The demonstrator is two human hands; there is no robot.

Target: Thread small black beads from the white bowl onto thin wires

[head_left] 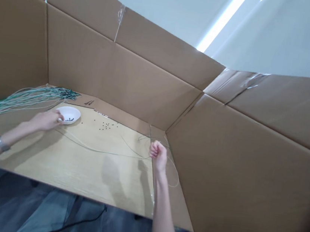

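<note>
My left hand (47,120) is at the near left rim of a white bowl (73,111), its fingers closed over the edge. Small dark beads (69,120) lie inside the bowl. To the right, my right hand (158,155) is curled into a fist around a thin pale cord (105,153). This cord stretches across the board from near my left hand to the fist. Its loose loops (177,177) hang out to the right of my wrist. Whether my left fingers also pinch the cord cannot be made out.
Several dark beads (107,126) are scattered on the pale board (80,171). A bundle of green and white cords (30,97) lies at the far left. Small dark tools (89,102) rest near the back. Cardboard walls (137,72) enclose the back and sides.
</note>
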